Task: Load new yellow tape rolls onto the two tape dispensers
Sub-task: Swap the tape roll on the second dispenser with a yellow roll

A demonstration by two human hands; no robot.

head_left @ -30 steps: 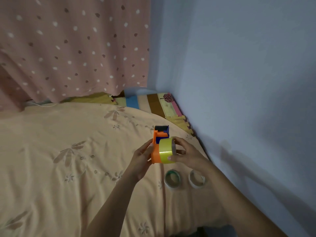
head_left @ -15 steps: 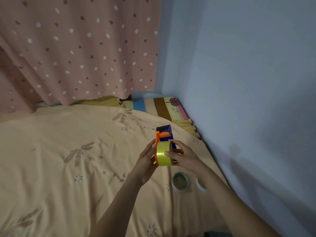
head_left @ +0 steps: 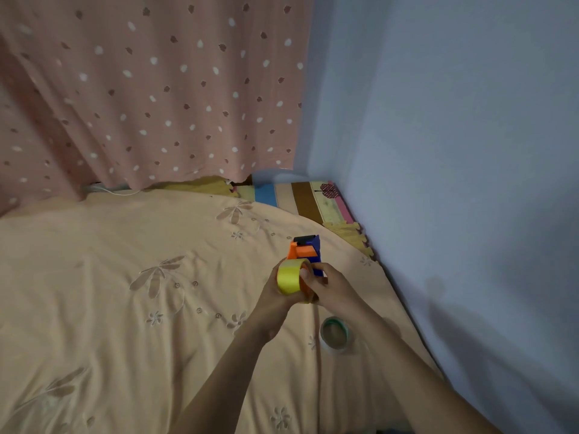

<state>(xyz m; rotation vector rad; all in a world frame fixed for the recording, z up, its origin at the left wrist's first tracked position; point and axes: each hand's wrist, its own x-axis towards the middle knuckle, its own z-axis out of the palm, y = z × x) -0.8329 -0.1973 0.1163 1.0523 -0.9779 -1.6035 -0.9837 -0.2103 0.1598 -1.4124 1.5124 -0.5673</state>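
An orange and blue tape dispenser is held up over the bed, with a yellow tape roll sitting on it at the near end. My left hand grips the dispenser and roll from the left and below. My right hand holds them from the right, its thumb pressed on the roll's edge. A spent tape core with a greenish inner rim lies on the bedsheet below my right forearm. A second dispenser is not visible.
The peach floral bedsheet fills the left and middle. A blue-grey wall runs close along the right. A pink dotted curtain hangs at the back, above a striped mat in the corner.
The dispenser has tilted, so the yellow roll's face now points up and left. My view has shifted right; the second core by my right arm is out of sight now.
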